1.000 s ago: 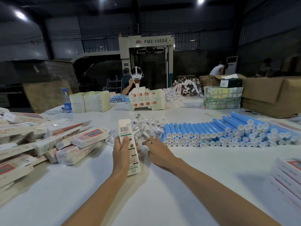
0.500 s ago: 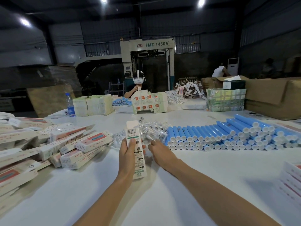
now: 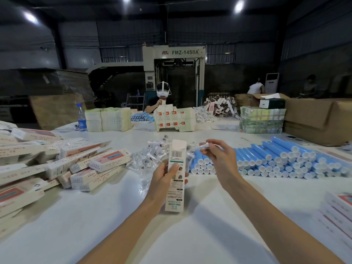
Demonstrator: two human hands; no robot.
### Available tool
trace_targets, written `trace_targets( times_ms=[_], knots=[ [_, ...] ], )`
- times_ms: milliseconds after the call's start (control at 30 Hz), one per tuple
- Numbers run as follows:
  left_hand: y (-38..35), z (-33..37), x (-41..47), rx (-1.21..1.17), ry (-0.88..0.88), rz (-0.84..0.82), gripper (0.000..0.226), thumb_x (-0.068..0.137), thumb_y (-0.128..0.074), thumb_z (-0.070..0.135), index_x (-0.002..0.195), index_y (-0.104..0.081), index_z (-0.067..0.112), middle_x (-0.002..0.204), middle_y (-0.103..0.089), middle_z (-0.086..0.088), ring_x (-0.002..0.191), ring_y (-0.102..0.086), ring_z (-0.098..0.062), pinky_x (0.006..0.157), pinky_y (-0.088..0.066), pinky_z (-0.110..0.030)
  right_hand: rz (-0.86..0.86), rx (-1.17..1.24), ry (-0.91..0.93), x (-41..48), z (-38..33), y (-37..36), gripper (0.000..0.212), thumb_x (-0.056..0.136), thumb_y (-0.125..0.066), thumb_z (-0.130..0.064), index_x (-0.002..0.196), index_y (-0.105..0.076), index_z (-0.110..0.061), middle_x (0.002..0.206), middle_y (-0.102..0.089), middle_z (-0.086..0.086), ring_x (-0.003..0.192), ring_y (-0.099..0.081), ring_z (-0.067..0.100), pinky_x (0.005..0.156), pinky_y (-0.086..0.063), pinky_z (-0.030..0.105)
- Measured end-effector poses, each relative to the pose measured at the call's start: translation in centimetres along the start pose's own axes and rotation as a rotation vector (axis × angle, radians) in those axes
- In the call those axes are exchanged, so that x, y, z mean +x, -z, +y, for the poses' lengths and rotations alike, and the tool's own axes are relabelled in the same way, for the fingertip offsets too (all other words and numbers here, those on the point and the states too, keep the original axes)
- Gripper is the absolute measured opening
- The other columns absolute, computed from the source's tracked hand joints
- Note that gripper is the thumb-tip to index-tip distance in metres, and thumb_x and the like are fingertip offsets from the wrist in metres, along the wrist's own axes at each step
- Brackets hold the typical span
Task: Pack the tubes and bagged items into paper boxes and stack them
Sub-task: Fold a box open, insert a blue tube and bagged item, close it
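Head camera is looking down over a white worktop (image 3: 190,235) in a dim warehouse. The left hand (image 3: 163,178) is gripping a tall, narrow paper box (image 3: 176,168) upright above the worktop, thumb lying across its printed face, and the top flap appears to be raised. The right hand (image 3: 219,155) is pinching a small clear bagged item (image 3: 204,145) just beside the top of the box, on its right. The bag's contents are too blurred to make out.

A loose pile of clear bags (image 3: 148,157) is lying on the worktop behind the box, which is hiding part of it. Blue tubes (image 3: 276,161) with white caps are lying stacked in rows to the right, their nearest end covered by the right hand. A jumbled heap of closed boxes (image 3: 76,164) is filling the left side, running off the frame edge. More boxes (image 3: 339,212) are showing at the lower right, mostly cut off.

Across the worktop, another person (image 3: 162,96) in a white headset is sitting half hidden behind stacks of flat cartons (image 3: 108,119). A water bottle (image 3: 82,119) is standing left of those stacks. Brown cardboard cartons (image 3: 320,121) are sitting at the far right. A machine (image 3: 174,52) lettered FMZ-1450A is standing behind.
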State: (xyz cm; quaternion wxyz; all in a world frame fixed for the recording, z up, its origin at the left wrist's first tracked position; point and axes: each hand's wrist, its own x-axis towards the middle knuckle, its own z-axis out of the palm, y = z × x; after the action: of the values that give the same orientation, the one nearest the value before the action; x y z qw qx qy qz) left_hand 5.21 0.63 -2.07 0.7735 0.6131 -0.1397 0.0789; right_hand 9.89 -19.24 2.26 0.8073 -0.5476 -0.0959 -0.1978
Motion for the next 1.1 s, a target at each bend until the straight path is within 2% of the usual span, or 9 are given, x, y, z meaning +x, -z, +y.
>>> trace_targets(
  times_ms=[167, 267, 333, 533, 667, 833, 933, 1000, 1100],
  knots=[
    [-0.1, 0.1, -0.2, 0.098, 0.008, -0.038, 0.027, 0.108, -0.062, 0.027, 0.134, -0.064, 0.022, 0.111, -0.081, -0.011, 0.097, -0.079, -0.037, 0.085, -0.065, -0.047, 0.016, 0.093, 0.090, 0.3, -4.4, -0.5, 0.018, 0.104, -0.058, -0.002, 0.116, -0.070, 0.003, 0.104, -0.077, 0.019, 0.086, -0.073, 0.023, 0.082, -0.060, 0.026],
    [-0.1, 0.1, -0.2, 0.123, -0.013, -0.059, 0.029, 0.105, -0.066, 0.032, 0.133, -0.064, 0.024, 0.111, -0.081, -0.009, 0.094, -0.080, -0.035, 0.078, -0.065, -0.038, -0.112, -0.097, 0.151, 0.1, -6.3, -1.9, 0.015, 0.104, -0.058, -0.002, 0.112, -0.071, 0.001, 0.099, -0.077, 0.020, 0.082, -0.072, 0.026, 0.081, -0.061, 0.029],
    [-0.2, 0.1, -0.2, 0.130, -0.025, -0.067, 0.032, 0.102, -0.069, 0.035, 0.132, -0.064, 0.023, 0.111, -0.081, -0.010, 0.094, -0.080, -0.036, 0.081, -0.066, -0.042, -0.163, -0.262, 0.168, 0.2, -7.0, -2.9, 0.014, 0.104, -0.058, -0.001, 0.109, -0.072, -0.002, 0.093, -0.078, 0.017, 0.079, -0.072, 0.024, 0.077, -0.061, 0.030],
    [-0.2, 0.4, -0.3, 0.114, -0.038, -0.076, 0.033, 0.100, -0.072, 0.032, 0.130, -0.065, 0.021, 0.111, -0.081, -0.010, 0.096, -0.080, -0.036, 0.082, -0.065, -0.040, -0.253, -0.566, 0.088, 0.4, -7.5, -5.1, 0.009, 0.104, -0.058, -0.007, 0.110, -0.064, -0.010, 0.084, -0.077, 0.006, 0.065, -0.067, 0.006, 0.063, -0.053, 0.023],
    [-0.3, 0.6, -0.4, 0.114, -0.043, -0.082, 0.033, 0.101, -0.071, 0.027, 0.132, -0.063, 0.019, 0.115, -0.080, -0.009, 0.097, -0.080, -0.036, 0.084, -0.064, -0.041, -0.365, -0.769, 0.048, 0.3, -7.3, -5.6, 0.005, 0.103, -0.062, -0.018, 0.102, -0.066, -0.014, 0.093, -0.079, 0.004, 0.090, -0.071, 0.016, 0.078, -0.054, 0.033],
    [-0.3, 0.6, -0.3, 0.142, -0.064, -0.064, 0.029, 0.101, -0.074, 0.029, 0.127, -0.065, 0.020, 0.117, -0.079, -0.007, 0.099, -0.079, -0.036, 0.092, -0.063, -0.053, -0.440, -0.982, 0.286, -1.0, -5.5, -5.4, 0.008, 0.100, -0.067, -0.016, 0.100, -0.075, -0.013, 0.098, -0.062, -0.010, 0.090, -0.055, 0.000, 0.073, -0.041, 0.013],
    [-0.2, 0.6, -0.3, 0.174, -0.073, -0.046, 0.032, 0.098, -0.075, 0.037, 0.126, -0.067, 0.023, 0.117, -0.079, -0.005, 0.100, -0.079, -0.031, 0.090, -0.063, -0.049, -0.300, -0.833, 0.343, -1.8, -4.0, -4.6, 0.016, 0.106, -0.058, -0.016, 0.110, -0.074, -0.012, 0.114, -0.057, -0.002, 0.099, -0.055, -0.001, 0.078, -0.041, 0.006],
    [-0.1, 0.6, -0.3, 0.195, -0.089, -0.037, 0.029, 0.100, -0.074, 0.035, 0.127, -0.067, 0.025, 0.119, -0.079, 0.001, 0.103, -0.078, -0.022, 0.086, -0.062, -0.036, -0.179, -0.694, 0.364, -2.3, -3.3, -3.6, 0.021, 0.109, -0.052, -0.016, 0.118, -0.071, -0.016, 0.118, -0.060, -0.004, 0.100, -0.058, -0.005, 0.078, -0.042, 0.004],
    [-0.2, 0.5, 0.0, 0.191, -0.103, -0.033, 0.029, 0.102, -0.073, 0.027, 0.130, -0.068, 0.022, 0.119, -0.079, 0.007, 0.108, -0.076, -0.015, 0.081, -0.058, -0.022, -0.178, -0.637, 0.317, -3.3, -2.1, -2.0, 0.018, 0.108, -0.056, -0.026, 0.124, -0.064, -0.030, 0.113, -0.068, -0.013, 0.100, -0.063, -0.001, 0.076, -0.047, 0.008]
  ],
)
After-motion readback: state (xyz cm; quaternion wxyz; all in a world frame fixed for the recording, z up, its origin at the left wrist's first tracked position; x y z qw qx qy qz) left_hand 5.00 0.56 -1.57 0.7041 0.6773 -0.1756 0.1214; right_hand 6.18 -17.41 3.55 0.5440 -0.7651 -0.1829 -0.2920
